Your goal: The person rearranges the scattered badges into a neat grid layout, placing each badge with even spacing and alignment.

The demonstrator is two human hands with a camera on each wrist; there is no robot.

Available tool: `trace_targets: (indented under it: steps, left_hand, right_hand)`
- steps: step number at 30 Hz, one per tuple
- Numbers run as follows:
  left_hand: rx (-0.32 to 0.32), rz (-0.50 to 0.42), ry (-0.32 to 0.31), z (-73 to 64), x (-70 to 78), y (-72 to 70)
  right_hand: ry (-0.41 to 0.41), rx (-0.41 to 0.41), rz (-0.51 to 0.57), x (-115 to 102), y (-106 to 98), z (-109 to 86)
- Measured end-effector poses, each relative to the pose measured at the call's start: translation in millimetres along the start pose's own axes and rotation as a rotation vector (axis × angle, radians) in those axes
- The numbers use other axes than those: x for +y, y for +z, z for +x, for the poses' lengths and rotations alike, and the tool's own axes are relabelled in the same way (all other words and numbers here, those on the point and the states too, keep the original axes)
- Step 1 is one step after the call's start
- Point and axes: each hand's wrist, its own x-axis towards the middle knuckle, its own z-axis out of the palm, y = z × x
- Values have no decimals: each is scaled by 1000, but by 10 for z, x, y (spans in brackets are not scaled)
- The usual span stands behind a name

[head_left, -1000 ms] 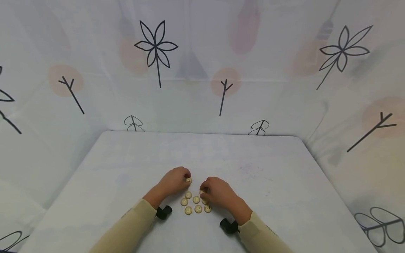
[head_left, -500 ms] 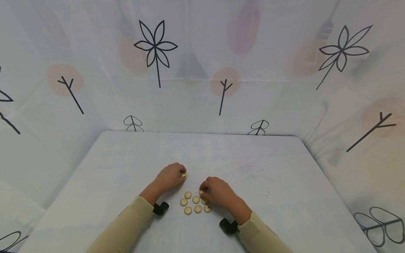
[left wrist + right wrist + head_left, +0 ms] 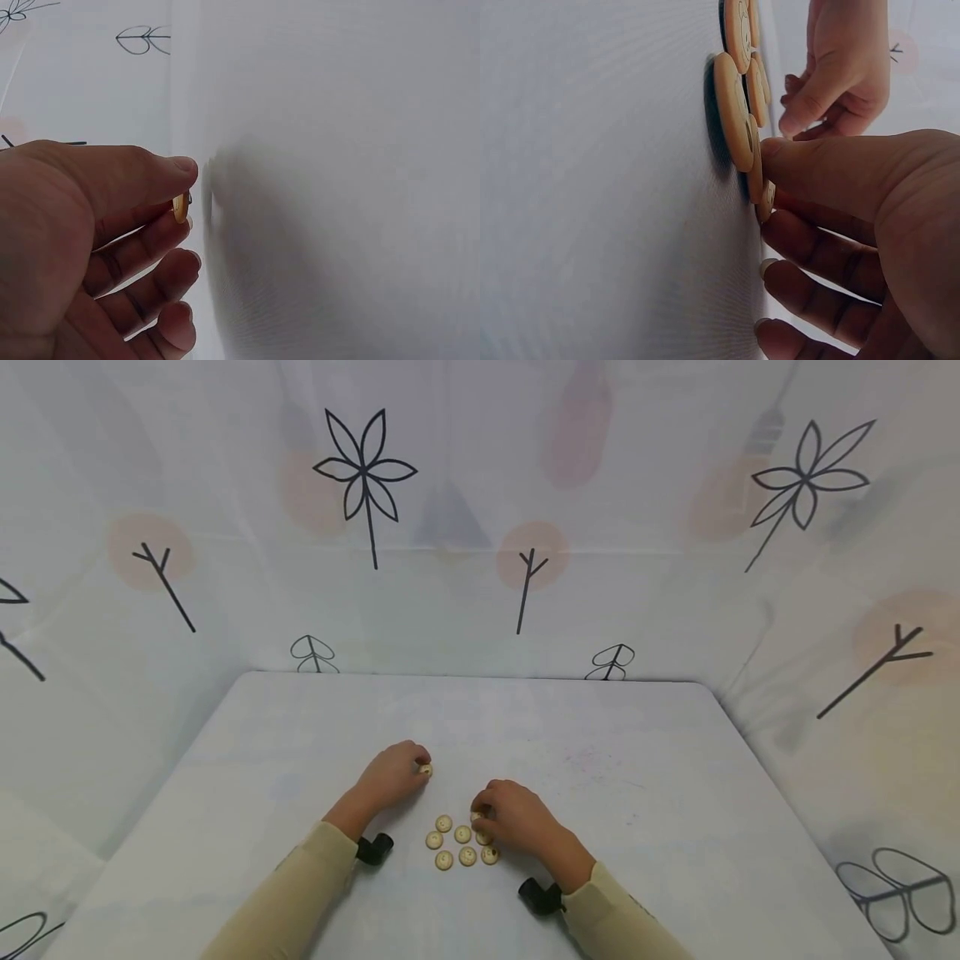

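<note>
On table (image 3: 652, 752), discs (image 3: 462, 834); left hand (image 3: 392, 774), right hand (image 3: 519, 816) each pinch one

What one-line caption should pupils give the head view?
Over a white table, the left hand pinches a round disc; the right hand holds another disc beside a small cluster of discs.

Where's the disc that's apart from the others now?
In the head view, that disc is pinched in the left hand, beyond and slightly left of the other discs near the right hand.

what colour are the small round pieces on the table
The round pieces are pale yellowish tan with small dark markings, seen best in the head view.
</note>
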Motion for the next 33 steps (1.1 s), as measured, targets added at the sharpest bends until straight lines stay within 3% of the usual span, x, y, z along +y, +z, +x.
trace_targets:
  steps: [13, 23, 33]
  left_hand:
    - [9, -27, -70, 58, -129, -117]
    - [19, -39, -81, 103, -268, -188]
    - [2, -50, -144, 135, -364, -247]
  right_hand:
    - [-15, 8, -4, 6, 3, -7]
    - [-21, 27, -8, 10, 10, -23]
    - [-22, 28, -1, 7, 11, -27]
